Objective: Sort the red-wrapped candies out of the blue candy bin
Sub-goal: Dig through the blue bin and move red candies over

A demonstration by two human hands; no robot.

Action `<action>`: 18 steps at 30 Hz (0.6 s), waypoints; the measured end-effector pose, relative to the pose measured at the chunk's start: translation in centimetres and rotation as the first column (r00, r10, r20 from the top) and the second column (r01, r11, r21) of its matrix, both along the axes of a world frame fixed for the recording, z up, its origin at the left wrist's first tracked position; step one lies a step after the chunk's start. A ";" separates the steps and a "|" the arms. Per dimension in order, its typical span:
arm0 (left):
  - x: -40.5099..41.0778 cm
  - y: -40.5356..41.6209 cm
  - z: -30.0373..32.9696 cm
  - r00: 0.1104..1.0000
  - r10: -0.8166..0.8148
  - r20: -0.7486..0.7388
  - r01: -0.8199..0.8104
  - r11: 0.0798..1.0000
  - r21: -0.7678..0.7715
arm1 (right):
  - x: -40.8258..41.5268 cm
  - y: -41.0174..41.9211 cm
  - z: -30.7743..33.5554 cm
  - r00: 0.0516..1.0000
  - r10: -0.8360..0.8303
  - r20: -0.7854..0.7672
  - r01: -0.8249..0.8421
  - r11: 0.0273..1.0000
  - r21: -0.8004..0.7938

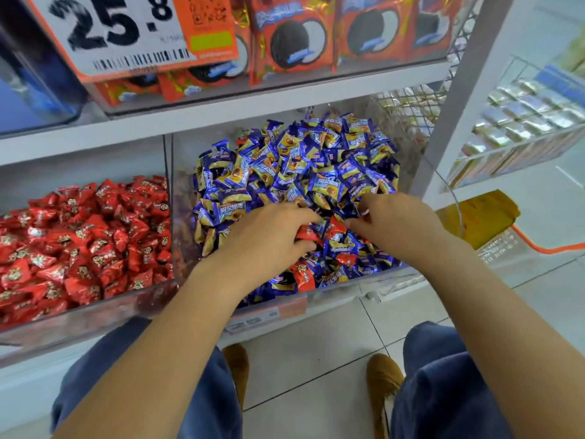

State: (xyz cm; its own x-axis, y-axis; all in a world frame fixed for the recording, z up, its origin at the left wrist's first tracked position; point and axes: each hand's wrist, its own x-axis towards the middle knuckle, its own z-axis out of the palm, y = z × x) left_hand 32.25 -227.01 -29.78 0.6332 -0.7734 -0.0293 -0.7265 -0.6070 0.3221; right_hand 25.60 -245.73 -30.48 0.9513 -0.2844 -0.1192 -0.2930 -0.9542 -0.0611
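Two bare forearms reach forward from the bottom edge, above knees in dark blue trousers (443,391) and brown shoes (381,375) standing on a pale tiled floor (316,359). Both hands are sunk into the near part of a clear bin (364,285) heaped with blue-wrapped candies (294,166).

On the left, the left hand (269,236) lies palm down with its fingers curled around a red-wrapped candy (305,232), its fingertips buried among the wrappers. On the right, the right hand (392,223) has its fingers bent down into the pile; it seems to pinch at another red piece (335,224) just beside the left hand's fingertips, though the fingertips are hidden. More red-wrapped candies lie scattered among the blue ones near the bin's front wall (304,275).

Just left of this bin, behind a clear divider, a second bin (79,308) is full of red-wrapped candies only.

Farther back, an upper shelf (285,93) holds orange packets picturing dark sandwich cookies (294,39), with a large price sign (126,33) reading 25.8. Far right stands a wire rack (522,122).
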 end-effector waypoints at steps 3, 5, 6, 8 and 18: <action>0.6 0.4 0.1 0.995 0.059 -0.080 -0.073 0.981 -0.180 | 0.3 0.5 -0.7 1.000 0.015 -0.005 -0.015 1.000 -0.004; 1.0 1.1 0.6 0.991 0.105 -0.081 -0.125 0.940 -0.316 | 0.2 0.1 -0.6 1.000 0.008 -0.006 -0.008 1.000 0.009; 1.2 1.4 0.9 0.986 0.137 -0.097 -0.164 0.912 -0.375 | 0.1 -0.1 -0.3 1.000 0.004 0.022 -0.005 0.999 0.038; 1.7 2.1 1.2 0.967 0.220 -0.128 -0.254 0.860 -0.442 | -0.2 -0.4 0.3 0.990 -0.004 0.138 -0.017 0.988 0.153; 2.1 3.2 1.9 0.976 0.186 -0.116 -0.213 0.929 -0.302 | 0.0 1.2 -0.8 0.949 0.300 0.094 -0.312 0.937 0.157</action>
